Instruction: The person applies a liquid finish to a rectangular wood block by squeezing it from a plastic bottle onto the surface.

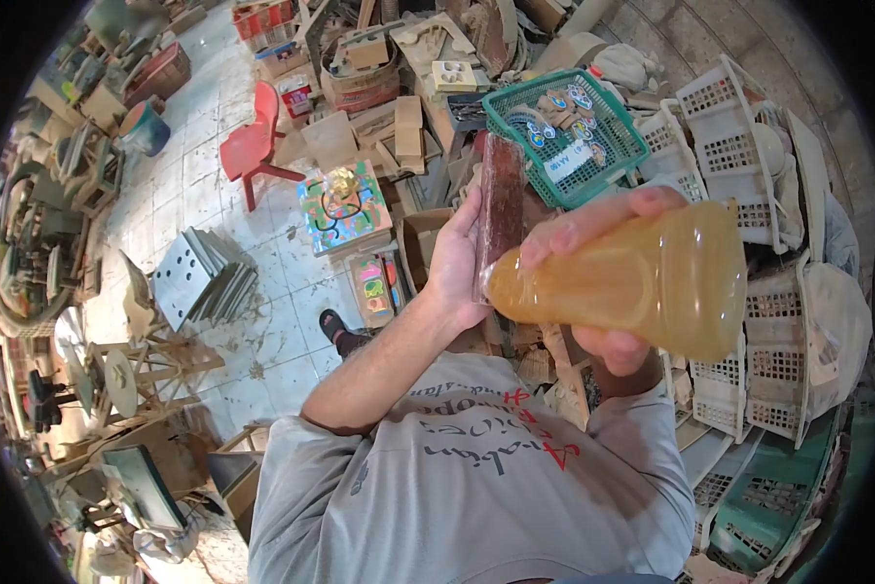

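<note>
A dark reddish-brown block (503, 200) stands lengthwise in my left hand (457, 248), whose palm and fingers are behind and beside it. My right hand (613, 229) is wrapped round a clear plastic bottle (652, 282) full of amber-yellow liquid. The bottle is tilted on its side, its narrow end pointing left at the lower part of the block. Whether that tip touches the block is unclear. Just beyond my hands is a green plastic basket (608, 180) with small colourful pieces and a labelled bag inside.
White perforated crates (729, 146) are stacked on the right, above a green crate (773, 496). A red chair (253, 141) and a colourful box (345, 209) stand on the left. Stacked boards (199, 277) lean on the tiled floor (287, 253). Wood scraps lie ahead.
</note>
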Action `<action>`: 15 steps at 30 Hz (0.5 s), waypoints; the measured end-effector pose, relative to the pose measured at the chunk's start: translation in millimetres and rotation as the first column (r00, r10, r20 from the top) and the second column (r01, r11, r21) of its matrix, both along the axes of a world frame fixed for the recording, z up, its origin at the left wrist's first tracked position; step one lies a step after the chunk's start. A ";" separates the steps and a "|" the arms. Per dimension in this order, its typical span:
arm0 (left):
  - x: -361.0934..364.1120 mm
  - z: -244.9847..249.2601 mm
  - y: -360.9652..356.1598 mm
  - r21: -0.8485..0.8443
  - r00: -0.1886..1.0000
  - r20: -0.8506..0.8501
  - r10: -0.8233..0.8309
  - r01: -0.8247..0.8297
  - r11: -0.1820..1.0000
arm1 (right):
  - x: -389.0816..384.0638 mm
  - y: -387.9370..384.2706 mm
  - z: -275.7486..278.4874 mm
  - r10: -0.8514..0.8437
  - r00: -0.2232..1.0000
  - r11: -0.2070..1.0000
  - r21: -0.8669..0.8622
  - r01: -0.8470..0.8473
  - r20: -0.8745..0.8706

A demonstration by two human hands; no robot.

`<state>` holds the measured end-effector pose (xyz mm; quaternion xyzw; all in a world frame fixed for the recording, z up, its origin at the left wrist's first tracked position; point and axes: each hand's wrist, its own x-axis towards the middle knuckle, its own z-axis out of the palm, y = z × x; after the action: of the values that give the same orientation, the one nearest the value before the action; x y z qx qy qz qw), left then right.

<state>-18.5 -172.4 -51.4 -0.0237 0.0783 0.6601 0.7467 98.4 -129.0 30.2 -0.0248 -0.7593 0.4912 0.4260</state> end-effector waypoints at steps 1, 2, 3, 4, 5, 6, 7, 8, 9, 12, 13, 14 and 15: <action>0.6 1.7 -1.2 -0.005 1.000 0.001 -0.003 0.003 1.000 | 0.4 4.8 0.3 0.014 0.997 0.991 0.133 -0.023 0.072; 0.7 4.3 -2.2 0.007 1.000 -0.012 -0.001 0.001 1.000 | -9.1 6.9 -0.2 0.009 0.997 0.991 0.130 -0.019 0.072; -0.3 5.8 -2.1 0.023 1.000 -0.027 0.002 -0.001 1.000 | -25.6 7.3 -1.0 -0.083 0.991 0.996 -0.049 0.078 -0.101; -6.7 -1.5 1.0 0.330 0.996 0.089 -0.021 -0.010 0.944 | -34.5 7.3 -0.9 -0.197 0.947 0.962 -0.238 0.136 -0.253; -5.1 -5.3 0.7 0.334 0.996 0.085 -0.018 -0.012 0.943 | -33.3 6.1 -0.5 -0.193 0.947 0.963 -0.235 0.132 -0.257; -1.7 -7.0 -1.9 0.186 1.000 0.024 0.006 -0.010 0.983 | -29.4 2.6 -1.0 -0.130 0.969 0.964 -0.255 0.074 -0.211; -1.9 1.1 -3.8 0.034 0.999 -0.038 0.023 -0.021 0.999 | -25.1 -1.7 -1.2 -0.062 0.984 0.961 -0.276 0.014 -0.166; -3.4 -2.3 -3.1 0.001 0.999 -0.043 0.022 -0.022 1.000 | -18.8 -10.1 1.7 -0.112 0.991 0.976 -0.194 0.097 -0.069; -5.0 -3.5 -3.2 -0.001 0.999 -0.044 0.023 -0.023 1.000 | -16.6 -6.4 3.8 -0.111 0.991 0.976 -0.196 0.095 -0.069; -5.5 -8.2 -1.1 0.091 0.997 -0.040 0.066 -0.062 0.994 | -24.5 22.4 13.3 -0.178 0.920 0.969 -0.224 0.103 -0.350; -4.7 -14.1 -0.6 0.093 0.997 -0.042 0.059 -0.055 0.994 | -29.6 35.1 18.1 -0.184 0.918 0.969 -0.221 0.109 -0.352; -4.4 -21.1 -0.2 0.130 0.999 -0.031 0.035 -0.031 0.991 | -33.0 47.0 23.2 -0.234 0.891 0.955 -0.265 0.135 -0.390; -3.7 -23.6 0.1 0.168 1.000 -0.021 0.013 -0.009 0.986 | -35.3 55.8 27.1 -0.281 0.860 0.939 -0.308 0.155 -0.425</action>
<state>-22.2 -172.3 -75.0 0.0464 0.0305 0.6687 0.7414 63.1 -73.2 57.3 -0.0498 -0.5560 0.5272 0.6407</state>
